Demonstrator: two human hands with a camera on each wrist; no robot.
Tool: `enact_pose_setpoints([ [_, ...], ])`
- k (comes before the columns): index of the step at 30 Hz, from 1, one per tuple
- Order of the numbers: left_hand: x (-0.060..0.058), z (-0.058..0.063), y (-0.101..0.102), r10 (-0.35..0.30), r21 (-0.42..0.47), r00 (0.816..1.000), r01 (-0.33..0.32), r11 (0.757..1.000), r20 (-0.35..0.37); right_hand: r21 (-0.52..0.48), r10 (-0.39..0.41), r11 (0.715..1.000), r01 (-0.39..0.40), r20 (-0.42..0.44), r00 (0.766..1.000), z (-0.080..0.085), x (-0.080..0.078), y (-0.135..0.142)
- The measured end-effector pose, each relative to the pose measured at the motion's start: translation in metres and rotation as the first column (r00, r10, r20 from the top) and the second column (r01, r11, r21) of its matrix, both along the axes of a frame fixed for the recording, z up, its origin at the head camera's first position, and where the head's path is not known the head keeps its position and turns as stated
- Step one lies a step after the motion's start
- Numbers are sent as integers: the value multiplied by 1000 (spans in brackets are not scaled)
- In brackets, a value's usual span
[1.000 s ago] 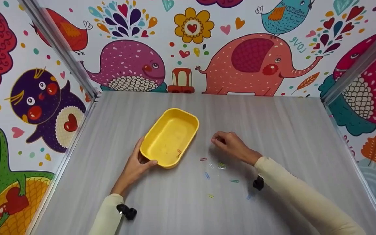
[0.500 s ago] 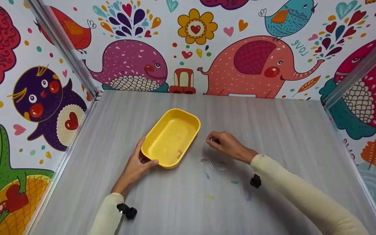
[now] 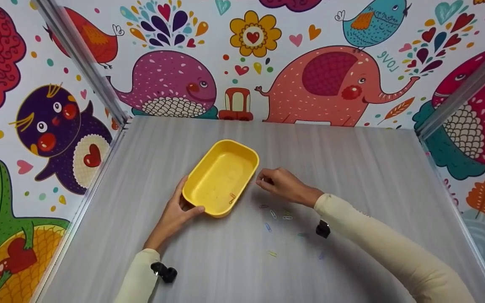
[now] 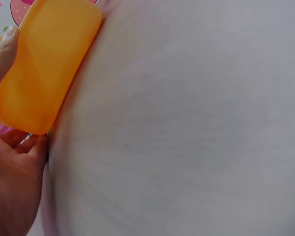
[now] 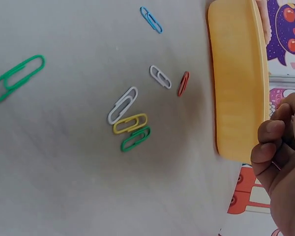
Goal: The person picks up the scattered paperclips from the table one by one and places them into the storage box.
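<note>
A yellow plastic tub (image 3: 221, 172) sits left of the middle of the table. My left hand (image 3: 174, 221) grips its near left corner, thumb along the rim and fingers down the outer side. Two small reddish-orange paper clips (image 3: 232, 198) lie in the tub's near right corner. My right hand (image 3: 282, 184) hovers close beside the tub's right wall, fingertips curled together; whether anything is between them is hidden. Below that hand, loose paper clips are scattered: a red clip (image 5: 183, 83), white clips (image 5: 123, 105), a yellow clip (image 5: 130, 124), green clips (image 5: 135, 138) and a blue clip (image 5: 151, 19).
The grey wood-grain table (image 3: 162, 147) ends at a cartoon-printed back wall (image 3: 263, 71) and a printed left side wall. Nearer the front lie a yellow clip (image 3: 272, 253) and a blue clip (image 3: 321, 255). Metal posts (image 3: 99, 80) stand at the back corners.
My right hand has moved left, up to the tub's right side, its fingers staying curled. My left hand keeps its grip on the tub, and the view has shifted slightly.
</note>
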State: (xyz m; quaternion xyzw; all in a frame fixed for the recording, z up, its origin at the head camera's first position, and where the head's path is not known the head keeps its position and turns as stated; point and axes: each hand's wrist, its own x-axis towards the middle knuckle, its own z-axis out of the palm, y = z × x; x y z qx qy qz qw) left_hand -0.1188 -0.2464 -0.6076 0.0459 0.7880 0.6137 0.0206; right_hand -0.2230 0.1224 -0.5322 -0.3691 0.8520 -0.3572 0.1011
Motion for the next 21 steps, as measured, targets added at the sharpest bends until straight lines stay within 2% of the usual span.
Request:
enact_pose_setpoints([
  [9, 0, 0, 0, -10, 25, 1000, 10, 1000, -4, 1, 35, 999, -35, 19, 999, -2, -4, -11],
  [21, 1, 2, 1, -17, 32, 1000, 18, 999, -9, 24, 43, 999, -43, -15, 999, -6, -7, -20],
])
